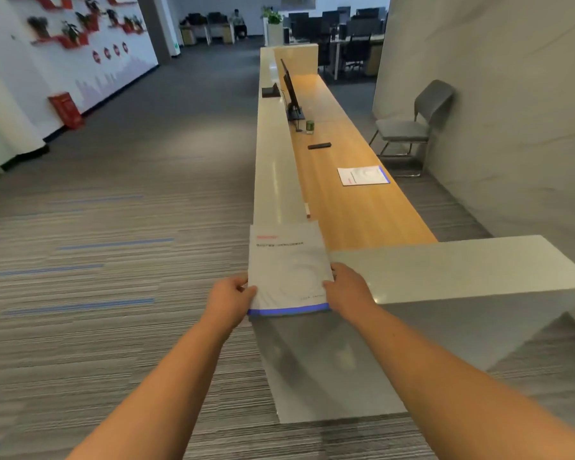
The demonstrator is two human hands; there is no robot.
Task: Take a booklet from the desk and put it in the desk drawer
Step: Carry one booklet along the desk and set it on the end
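Both hands are on it: the left hand (pixel 232 295) pinches the booklet (pixel 287 270) at its left edge near the bottom corner, thumb on top, and the right hand (pixel 347 292) closes on the right edge opposite, fingers curled under. The booklet sits at the near end of the raised white ledge (pixel 274 167), at the corner, blue-striped edge towards the person, long axis running straight away from them. The two hands are about equally near it, one per side. Whether it rests on the ledge or is just lifted, hard to say. Beyond, the wooden desk (pixel 356 207) runs away lengthwise on the right of the ledge, so that's the way the booklet must travel. A second booklet (pixel 363 175) lies at the desk's right edge. No drawer in sight from here; likely under the desk's far side
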